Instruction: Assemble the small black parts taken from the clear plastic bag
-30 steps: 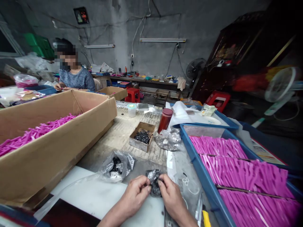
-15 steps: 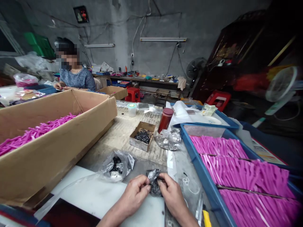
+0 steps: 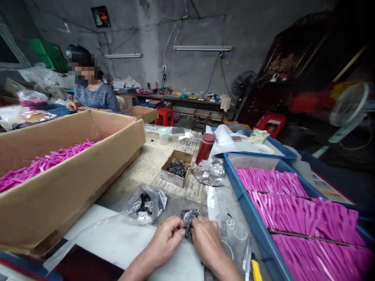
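A small plastic bag with dark contents (image 3: 189, 216) is between my hands over the front of the table. My left hand (image 3: 167, 239) pinches its left edge between thumb and fingers. My right hand (image 3: 206, 236) is over the bag's right side, fingers pointing down at its mouth; its fingertips are hidden, so I cannot see what they grip. To the left lies an open clear bag (image 3: 158, 200) of black parts. A small cardboard box (image 3: 172, 179) of dark little pieces stands farther back.
A long cardboard box (image 3: 88, 171) with pink strips stands left; a blue tray (image 3: 244, 199) of pink strips is right. A dark red canister (image 3: 205, 149), a silvery bag (image 3: 209, 173) and a yellow-handled cutter (image 3: 256, 269) lie around. Another person (image 3: 95, 96) sits far left.
My right hand has moved slightly left and turned over the small bag, covering more of it. My left hand stays nearly in place, still pinching the bag.
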The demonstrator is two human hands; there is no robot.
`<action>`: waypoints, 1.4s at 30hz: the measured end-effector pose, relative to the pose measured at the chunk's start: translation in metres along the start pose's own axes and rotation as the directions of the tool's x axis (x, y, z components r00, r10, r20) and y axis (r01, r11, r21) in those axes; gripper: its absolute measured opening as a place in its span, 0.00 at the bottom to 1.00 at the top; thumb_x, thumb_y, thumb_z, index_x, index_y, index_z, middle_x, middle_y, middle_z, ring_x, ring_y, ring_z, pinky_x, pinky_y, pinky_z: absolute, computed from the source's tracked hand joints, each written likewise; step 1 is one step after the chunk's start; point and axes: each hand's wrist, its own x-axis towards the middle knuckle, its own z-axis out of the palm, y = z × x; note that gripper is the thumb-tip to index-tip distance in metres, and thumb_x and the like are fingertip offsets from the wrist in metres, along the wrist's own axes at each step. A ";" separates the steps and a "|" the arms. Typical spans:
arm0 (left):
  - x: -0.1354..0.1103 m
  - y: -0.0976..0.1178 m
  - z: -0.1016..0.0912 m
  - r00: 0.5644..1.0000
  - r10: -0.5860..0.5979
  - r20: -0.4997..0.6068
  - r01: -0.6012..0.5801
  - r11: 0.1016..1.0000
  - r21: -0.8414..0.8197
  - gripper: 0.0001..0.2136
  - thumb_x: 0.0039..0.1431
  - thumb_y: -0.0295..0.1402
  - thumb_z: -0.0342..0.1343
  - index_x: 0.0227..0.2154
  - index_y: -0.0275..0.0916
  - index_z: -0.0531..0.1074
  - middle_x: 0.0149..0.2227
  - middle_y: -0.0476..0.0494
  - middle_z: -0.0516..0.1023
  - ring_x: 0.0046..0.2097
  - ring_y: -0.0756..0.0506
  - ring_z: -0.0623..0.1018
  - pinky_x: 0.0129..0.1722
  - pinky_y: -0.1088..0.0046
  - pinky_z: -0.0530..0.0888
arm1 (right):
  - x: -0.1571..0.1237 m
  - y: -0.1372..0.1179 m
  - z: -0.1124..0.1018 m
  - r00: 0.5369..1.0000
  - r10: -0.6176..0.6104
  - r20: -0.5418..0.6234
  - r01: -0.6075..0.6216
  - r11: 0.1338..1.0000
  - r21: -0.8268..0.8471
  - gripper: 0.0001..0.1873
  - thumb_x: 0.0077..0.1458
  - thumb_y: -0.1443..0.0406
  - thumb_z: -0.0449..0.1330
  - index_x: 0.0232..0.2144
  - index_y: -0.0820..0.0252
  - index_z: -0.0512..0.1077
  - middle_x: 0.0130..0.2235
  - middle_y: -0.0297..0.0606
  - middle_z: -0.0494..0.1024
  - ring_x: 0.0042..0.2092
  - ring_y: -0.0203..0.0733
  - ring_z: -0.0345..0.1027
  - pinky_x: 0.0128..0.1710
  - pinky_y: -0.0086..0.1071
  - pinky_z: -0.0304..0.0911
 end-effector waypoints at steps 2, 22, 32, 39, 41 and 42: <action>0.000 0.000 0.000 1.000 0.003 0.002 -0.003 1.000 0.007 0.05 0.47 0.25 0.44 0.19 0.36 0.61 0.20 0.52 0.59 0.25 0.52 0.61 0.25 0.79 0.58 | 0.000 0.000 0.000 1.000 -0.009 0.003 0.010 1.000 -0.012 0.12 0.46 0.74 0.47 0.26 0.60 0.68 0.29 0.41 0.72 0.34 0.46 0.62 0.31 0.36 0.47; -0.002 0.000 0.000 1.000 -0.005 0.000 0.005 1.000 0.017 0.05 0.48 0.26 0.44 0.20 0.36 0.61 0.20 0.53 0.60 0.25 0.52 0.61 0.25 0.79 0.58 | -0.010 0.014 0.007 0.983 0.036 -0.179 0.077 0.806 0.586 0.08 0.51 0.67 0.44 0.27 0.59 0.61 0.25 0.34 0.68 0.27 0.38 0.61 0.27 0.29 0.55; -0.002 0.001 0.003 1.000 -0.010 0.005 0.011 0.998 -0.061 0.05 0.48 0.27 0.44 0.20 0.36 0.60 0.20 0.53 0.57 0.25 0.52 0.60 0.25 0.80 0.57 | -0.013 0.013 0.001 0.995 0.077 -0.066 0.032 0.374 0.927 0.08 0.47 0.67 0.51 0.33 0.61 0.65 0.30 0.37 0.72 0.33 0.40 0.65 0.33 0.31 0.60; -0.002 0.004 0.005 0.999 -0.026 0.026 0.029 0.992 -0.122 0.05 0.49 0.28 0.44 0.20 0.36 0.59 0.21 0.53 0.57 0.26 0.53 0.59 0.26 0.80 0.58 | -0.019 0.018 0.004 0.990 0.062 -0.127 0.080 0.494 0.866 0.10 0.48 0.68 0.51 0.35 0.59 0.67 0.36 0.39 0.72 0.39 0.42 0.64 0.39 0.32 0.59; -0.002 0.005 0.004 0.999 -0.027 0.031 0.031 0.991 -0.130 0.05 0.50 0.28 0.44 0.21 0.36 0.59 0.21 0.53 0.56 0.26 0.53 0.59 0.26 0.80 0.58 | -0.020 0.018 0.003 0.986 0.039 -0.162 0.115 0.547 0.829 0.10 0.49 0.67 0.50 0.35 0.58 0.68 0.35 0.39 0.72 0.39 0.41 0.64 0.38 0.30 0.59; -0.002 0.005 0.004 0.999 -0.027 0.036 0.031 0.990 -0.134 0.05 0.50 0.28 0.44 0.21 0.36 0.59 0.21 0.53 0.56 0.26 0.53 0.59 0.26 0.80 0.58 | -0.020 0.017 0.002 0.984 0.028 -0.177 0.130 0.569 0.812 0.10 0.49 0.67 0.50 0.35 0.58 0.68 0.35 0.39 0.72 0.38 0.41 0.64 0.37 0.30 0.59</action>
